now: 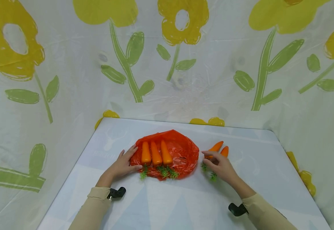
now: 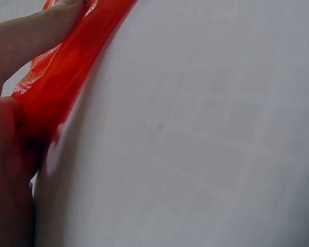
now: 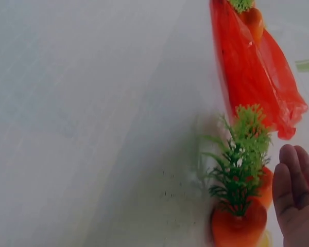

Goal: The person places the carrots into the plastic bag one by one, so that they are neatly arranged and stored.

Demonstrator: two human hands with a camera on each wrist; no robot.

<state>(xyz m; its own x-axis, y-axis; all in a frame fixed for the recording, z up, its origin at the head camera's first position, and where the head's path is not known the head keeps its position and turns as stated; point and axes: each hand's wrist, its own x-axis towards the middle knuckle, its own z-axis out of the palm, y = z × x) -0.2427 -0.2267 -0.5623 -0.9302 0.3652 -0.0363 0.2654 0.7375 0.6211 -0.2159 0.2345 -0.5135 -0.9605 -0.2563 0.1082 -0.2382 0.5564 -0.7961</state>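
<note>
A red plastic bag (image 1: pixel 184 148) lies spread on the table with three orange toy carrots (image 1: pixel 156 155) side by side on it. Their green leafy tops (image 1: pixel 167 172) point toward the near edge. My left hand (image 1: pixel 121 164) rests on the bag's left side, thumb and fingers spread along it; the left wrist view has the thumb (image 2: pixel 36 33) against the red plastic (image 2: pixel 67 77). Just right of the bag, my right hand (image 1: pixel 222 166) hovers over two more carrots (image 1: pixel 217 146), partly hiding them. Beside those carrots (image 3: pixel 239 226), its fingers (image 3: pixel 293 185) are extended and hold nothing.
The white and pale blue table (image 1: pixel 161 204) has its back edge behind the bag. A curtain (image 1: pixel 212 64) printed with yellow flowers hangs around the back and sides. Each wrist bears a black camera (image 1: pixel 117 193).
</note>
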